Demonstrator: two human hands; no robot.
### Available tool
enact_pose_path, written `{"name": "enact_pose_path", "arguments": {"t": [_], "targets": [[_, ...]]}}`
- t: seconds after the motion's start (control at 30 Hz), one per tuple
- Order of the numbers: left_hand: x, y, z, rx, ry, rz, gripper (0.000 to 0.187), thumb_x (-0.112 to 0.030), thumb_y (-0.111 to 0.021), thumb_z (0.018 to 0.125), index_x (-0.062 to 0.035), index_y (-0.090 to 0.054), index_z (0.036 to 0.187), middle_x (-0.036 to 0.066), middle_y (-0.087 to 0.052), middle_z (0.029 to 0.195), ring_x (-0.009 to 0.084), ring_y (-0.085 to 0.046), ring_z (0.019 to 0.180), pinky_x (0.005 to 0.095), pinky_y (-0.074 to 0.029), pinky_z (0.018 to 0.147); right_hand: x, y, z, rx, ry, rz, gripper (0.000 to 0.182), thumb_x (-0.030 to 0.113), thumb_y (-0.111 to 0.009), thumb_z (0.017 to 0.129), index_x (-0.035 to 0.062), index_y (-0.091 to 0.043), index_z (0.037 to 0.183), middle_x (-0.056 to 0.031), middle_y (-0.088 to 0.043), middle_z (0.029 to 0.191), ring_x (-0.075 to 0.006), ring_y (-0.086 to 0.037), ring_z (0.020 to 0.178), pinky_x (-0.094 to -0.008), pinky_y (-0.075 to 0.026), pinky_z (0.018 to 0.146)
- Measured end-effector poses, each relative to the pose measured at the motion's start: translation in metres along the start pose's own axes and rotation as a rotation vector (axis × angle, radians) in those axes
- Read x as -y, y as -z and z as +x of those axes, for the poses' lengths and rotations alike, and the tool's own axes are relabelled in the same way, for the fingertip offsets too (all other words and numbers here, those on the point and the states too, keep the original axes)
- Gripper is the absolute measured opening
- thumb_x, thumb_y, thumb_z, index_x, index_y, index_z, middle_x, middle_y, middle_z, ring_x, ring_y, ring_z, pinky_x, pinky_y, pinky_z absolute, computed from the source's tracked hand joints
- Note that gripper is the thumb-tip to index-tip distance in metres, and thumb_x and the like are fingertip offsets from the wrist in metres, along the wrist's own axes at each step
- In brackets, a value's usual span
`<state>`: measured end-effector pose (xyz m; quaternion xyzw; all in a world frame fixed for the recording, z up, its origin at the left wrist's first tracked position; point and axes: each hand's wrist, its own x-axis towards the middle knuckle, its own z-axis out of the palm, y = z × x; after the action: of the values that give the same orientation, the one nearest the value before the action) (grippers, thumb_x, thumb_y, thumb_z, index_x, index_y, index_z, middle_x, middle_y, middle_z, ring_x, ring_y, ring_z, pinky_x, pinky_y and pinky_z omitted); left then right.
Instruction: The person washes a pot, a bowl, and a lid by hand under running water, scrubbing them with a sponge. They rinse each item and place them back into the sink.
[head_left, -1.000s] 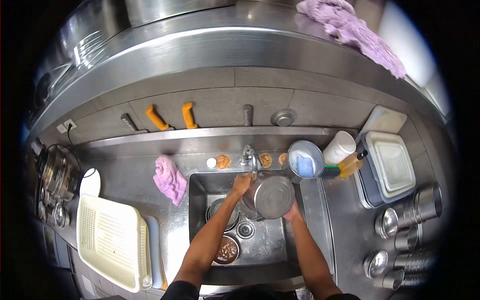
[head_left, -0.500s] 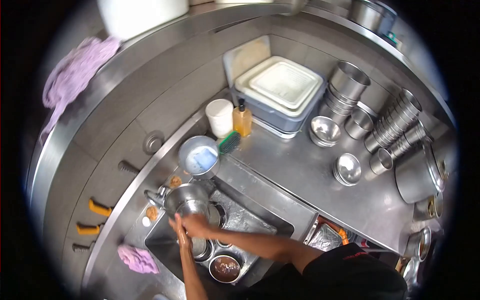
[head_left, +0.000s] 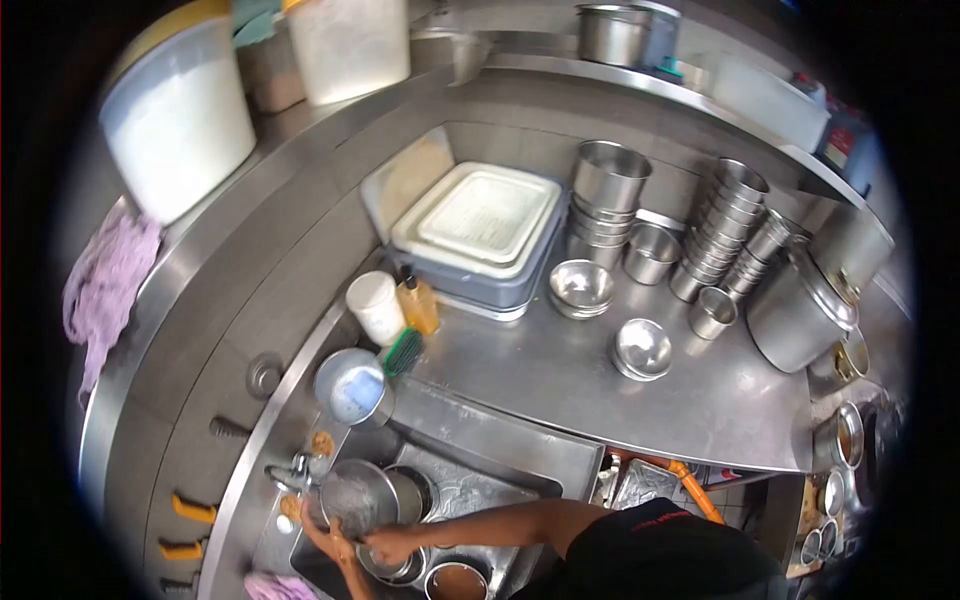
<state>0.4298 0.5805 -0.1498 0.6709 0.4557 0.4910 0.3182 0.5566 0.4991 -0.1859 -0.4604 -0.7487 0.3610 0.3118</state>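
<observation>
A round steel pot (head_left: 352,492) is tilted under the tap (head_left: 288,472) at the sink's left side, with water inside it. My left hand (head_left: 326,537) grips its near left side, the fingers along the outer wall and the thumb at the rim. My right hand (head_left: 394,544) is curled closed at the pot's near right edge; what lies inside its fingers is hidden. Below and beside the hands, several round metal containers stand in the sink, among them one with brown contents (head_left: 456,582) and another pot (head_left: 410,492) just right of the tilted one.
Behind the sink stand a basin with a blue sponge (head_left: 366,392), a green brush (head_left: 404,352), a white tub (head_left: 376,308) and an amber bottle (head_left: 418,304). Steel bowls (head_left: 642,348) and stacked containers (head_left: 722,230) occupy the counter. A pink cloth (head_left: 278,588) lies at lower left.
The view has swung so that the scene sits lower and further left. The pot's mouth now shows more fully, and my hands have moved apart, left hand onto the pot's left side.
</observation>
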Motion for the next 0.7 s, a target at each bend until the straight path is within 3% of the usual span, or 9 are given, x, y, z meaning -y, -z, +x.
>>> {"name": "enact_pose_path", "arguments": {"t": [0.17, 0.23, 0.27, 0.4, 0.43, 0.5, 0.63, 0.67, 0.7], "targets": [[0.037, 0.018, 0.007, 0.089, 0.381, -0.316, 0.055, -0.014, -0.056, 0.085, -0.0013, -0.045, 0.137, 0.017, -0.045, 0.137, 0.0311, -0.045, 0.127, 0.0423, -0.037, 0.106, -0.055, 0.038, -0.013, -0.052, 0.317, -0.339, 0.034, 0.032, -0.055, 0.094, -0.0007, -0.061, 0.088, -0.0175, -0.062, 0.080, -0.0377, -0.063, 0.087, -0.0493, -0.048, 0.077], [-0.004, 0.021, 0.010, 0.116, 1.020, -0.457, 0.070, -0.051, -0.054, 0.087, -0.0081, -0.043, 0.142, 0.015, -0.041, 0.142, 0.0310, -0.044, 0.128, 0.0397, -0.036, 0.105, -0.026, 0.047, -0.012, -0.032, 0.263, -0.262, 0.039, 0.037, -0.053, 0.096, 0.0002, -0.061, 0.087, -0.0169, -0.061, 0.077, -0.0361, -0.062, 0.085, -0.0481, -0.047, 0.078], [0.017, 0.018, 0.002, 0.063, 0.897, -0.544, 0.083, -0.069, -0.048, 0.085, -0.0110, -0.039, 0.145, 0.014, -0.035, 0.147, 0.0320, -0.039, 0.131, 0.0416, -0.033, 0.105, -0.013, 0.043, -0.006, -0.238, 0.030, 0.066, 0.044, 0.042, -0.050, 0.098, 0.0005, -0.061, 0.086, -0.0167, -0.059, 0.074, -0.0330, -0.062, 0.081, -0.0465, -0.047, 0.077], [0.045, 0.020, -0.017, 0.058, 1.095, -0.492, 0.081, -0.070, -0.047, 0.087, -0.0102, -0.043, 0.141, 0.013, -0.041, 0.144, 0.0301, -0.040, 0.129, 0.0432, -0.031, 0.107, -0.015, 0.055, 0.001, -0.622, -0.599, 0.753, 0.067, 0.070, -0.043, 0.091, 0.0061, -0.061, 0.082, -0.0060, -0.058, 0.068, -0.0197, -0.059, 0.069, -0.0364, -0.047, 0.068], [0.121, 0.036, -0.018, 0.263, 0.975, -0.705, 0.066, -0.063, -0.048, 0.091, -0.0103, -0.051, 0.132, 0.010, -0.055, 0.128, 0.0235, -0.051, 0.120, 0.0432, -0.040, 0.102, -0.020, 0.056, 0.001, -0.579, -0.706, 0.928, 0.070, 0.074, -0.043, 0.089, 0.0077, -0.062, 0.081, -0.0033, -0.058, 0.069, -0.0189, -0.059, 0.070, -0.0354, -0.047, 0.068], [0.080, 0.035, -0.036, 0.346, 0.797, -0.938, 0.046, -0.049, -0.049, 0.096, -0.0106, -0.057, 0.121, 0.005, -0.064, 0.108, 0.0184, -0.063, 0.101, 0.0387, -0.054, 0.087, -0.003, 0.069, -0.008, -0.699, -0.753, 0.890, 0.077, 0.080, -0.046, 0.083, 0.0071, -0.071, 0.091, -0.0041, -0.067, 0.080, -0.0162, -0.064, 0.072, -0.0295, -0.048, 0.068], [0.053, 0.027, -0.008, 0.346, 0.766, -0.737, 0.036, -0.027, -0.044, 0.101, -0.0043, -0.056, 0.126, 0.009, -0.065, 0.114, 0.0213, -0.064, 0.103, 0.0385, -0.058, 0.079, -0.049, 0.058, -0.010, -0.444, -0.945, 0.971, 0.080, 0.078, -0.041, 0.086, 0.0054, -0.072, 0.103, -0.0094, -0.068, 0.093, -0.0196, -0.063, 0.094, -0.0358, -0.051, 0.075], [0.050, 0.030, 0.006, 0.487, 0.744, -0.557, 0.036, -0.025, -0.051, 0.098, -0.0012, -0.056, 0.125, 0.010, -0.065, 0.115, 0.0207, -0.065, 0.103, 0.0366, -0.057, 0.081, -0.084, 0.073, -0.028, -0.110, -0.563, 1.151, 0.068, 0.070, -0.043, 0.091, 0.0101, -0.069, 0.110, -0.0090, -0.066, 0.098, -0.0197, -0.063, 0.091, -0.0375, -0.053, 0.069], [-0.008, 0.013, 0.023, 0.264, 0.916, -0.699, 0.032, -0.021, -0.057, 0.095, -0.0013, -0.060, 0.121, 0.010, -0.067, 0.106, 0.0181, -0.066, 0.097, 0.0330, -0.056, 0.083, -0.090, 0.030, -0.014, -0.467, -0.938, 1.003, 0.054, 0.059, -0.048, 0.094, 0.0141, -0.062, 0.121, -0.0093, -0.062, 0.113, -0.0212, -0.062, 0.099, -0.0418, -0.054, 0.071]]}}
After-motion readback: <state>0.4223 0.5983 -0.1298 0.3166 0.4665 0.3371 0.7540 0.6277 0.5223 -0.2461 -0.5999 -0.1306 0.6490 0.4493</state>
